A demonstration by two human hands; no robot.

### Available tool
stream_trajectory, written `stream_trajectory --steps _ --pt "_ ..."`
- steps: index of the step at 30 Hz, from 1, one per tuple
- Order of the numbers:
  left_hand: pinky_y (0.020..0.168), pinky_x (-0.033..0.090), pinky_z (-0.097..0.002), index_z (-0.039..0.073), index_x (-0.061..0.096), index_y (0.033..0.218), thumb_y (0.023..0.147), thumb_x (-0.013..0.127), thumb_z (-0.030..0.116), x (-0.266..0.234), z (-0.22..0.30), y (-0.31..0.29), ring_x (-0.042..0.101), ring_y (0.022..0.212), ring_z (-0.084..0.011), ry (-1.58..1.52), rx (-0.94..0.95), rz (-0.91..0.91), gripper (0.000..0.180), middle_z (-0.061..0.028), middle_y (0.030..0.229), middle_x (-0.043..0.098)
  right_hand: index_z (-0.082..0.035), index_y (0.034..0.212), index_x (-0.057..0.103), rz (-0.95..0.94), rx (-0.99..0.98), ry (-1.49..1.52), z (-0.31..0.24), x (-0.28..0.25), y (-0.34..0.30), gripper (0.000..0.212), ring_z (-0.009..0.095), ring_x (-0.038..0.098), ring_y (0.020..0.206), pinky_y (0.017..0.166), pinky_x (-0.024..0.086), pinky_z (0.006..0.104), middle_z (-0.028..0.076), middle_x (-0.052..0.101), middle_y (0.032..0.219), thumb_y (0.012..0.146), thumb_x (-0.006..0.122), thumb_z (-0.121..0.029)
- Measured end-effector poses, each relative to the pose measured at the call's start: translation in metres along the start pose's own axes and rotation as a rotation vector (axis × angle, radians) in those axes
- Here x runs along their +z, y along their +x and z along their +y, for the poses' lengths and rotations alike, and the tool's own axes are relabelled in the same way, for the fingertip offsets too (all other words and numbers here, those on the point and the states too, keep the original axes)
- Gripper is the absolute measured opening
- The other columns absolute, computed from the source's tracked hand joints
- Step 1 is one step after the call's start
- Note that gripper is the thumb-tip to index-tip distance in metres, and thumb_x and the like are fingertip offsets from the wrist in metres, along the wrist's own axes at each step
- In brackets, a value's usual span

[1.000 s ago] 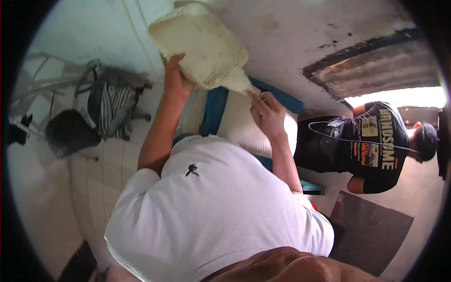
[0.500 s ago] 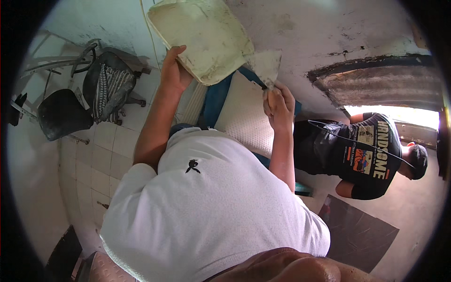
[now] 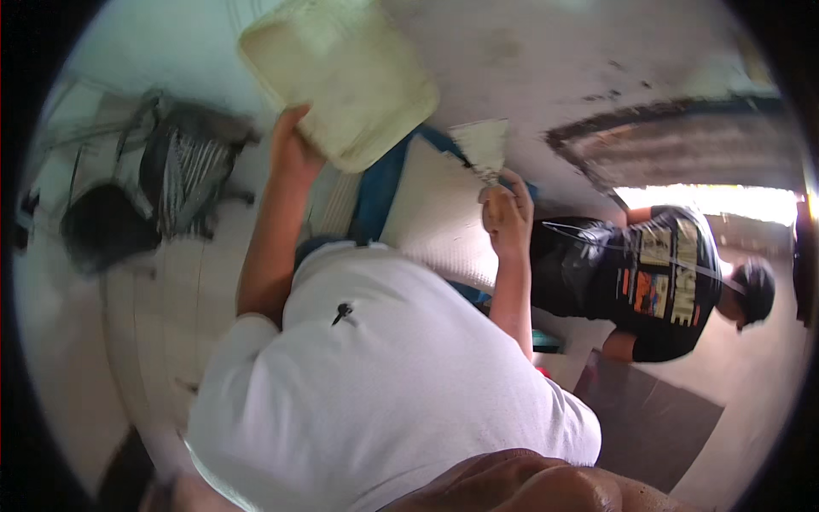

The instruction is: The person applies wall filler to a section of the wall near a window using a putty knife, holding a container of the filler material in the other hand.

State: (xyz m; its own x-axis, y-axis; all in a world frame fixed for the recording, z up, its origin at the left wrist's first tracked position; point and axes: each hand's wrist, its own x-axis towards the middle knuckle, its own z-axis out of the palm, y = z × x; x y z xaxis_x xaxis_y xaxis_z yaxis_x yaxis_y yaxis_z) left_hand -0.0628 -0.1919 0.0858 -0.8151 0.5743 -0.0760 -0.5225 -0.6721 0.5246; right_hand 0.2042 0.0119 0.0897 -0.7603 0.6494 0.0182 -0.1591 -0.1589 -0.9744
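Observation:
My left hand (image 3: pixel 297 147) grips the near left edge of a pale cream, shallow rectangular tray (image 3: pixel 341 72), thumb over its rim. The tray is raised and tilted near the wall, and its inside looks smeared. In my right hand (image 3: pixel 509 213) is a putty knife (image 3: pixel 482 149), its handle wrapped by my fingers. Its broad, whitish blade points away from me and stands apart from the tray's right corner. Beneath and between my hands lies a white textured cushion or sack (image 3: pixel 431 209) on something blue (image 3: pixel 380 192).
Dark chairs (image 3: pixel 111 226) with a striped cloth (image 3: pixel 192 171) stand at the left. On the right is another person in a black shirt (image 3: pixel 674 273), beside a wall opening with a grey corrugated sheet (image 3: pixel 682 158). A dark flat panel (image 3: pixel 640 418) lies at lower right.
The tray has shifted left and slightly nearer. The putty knife has moved away from the tray's corner, its blade now more upright. The whole view has shifted and blurred a little.

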Motion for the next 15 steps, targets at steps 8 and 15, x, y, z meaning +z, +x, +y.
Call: stream_trajectory --steps 8,15 --pt "0.109 0.037 -0.0543 0.002 0.034 0.144 0.082 0.059 0.017 -0.029 -0.044 0.011 0.044 0.131 -0.0362 -0.005 -0.177 0.092 0.068 -0.0165 0.141 0.046 0.001 0.131 0.054 0.444 -0.534 -0.646 -0.011 -0.051 0.082 0.038 0.016 0.052 0.067 0.061 0.044 0.0309 0.01 0.058 0.085 0.094 0.046 -0.004" --pt "0.109 0.037 -0.053 0.005 0.032 0.145 0.08 0.06 0.017 -0.041 -0.087 0.042 0.044 0.131 -0.0358 0.05 -0.297 0.027 0.072 -0.0156 0.141 0.044 0.0 0.136 0.05 0.854 -1.023 -1.052 -0.067 -0.08 0.211 0.045 0.034 0.052 0.089 0.081 0.044 0.043 0.02 0.052 0.099 0.09 0.048 0.0"
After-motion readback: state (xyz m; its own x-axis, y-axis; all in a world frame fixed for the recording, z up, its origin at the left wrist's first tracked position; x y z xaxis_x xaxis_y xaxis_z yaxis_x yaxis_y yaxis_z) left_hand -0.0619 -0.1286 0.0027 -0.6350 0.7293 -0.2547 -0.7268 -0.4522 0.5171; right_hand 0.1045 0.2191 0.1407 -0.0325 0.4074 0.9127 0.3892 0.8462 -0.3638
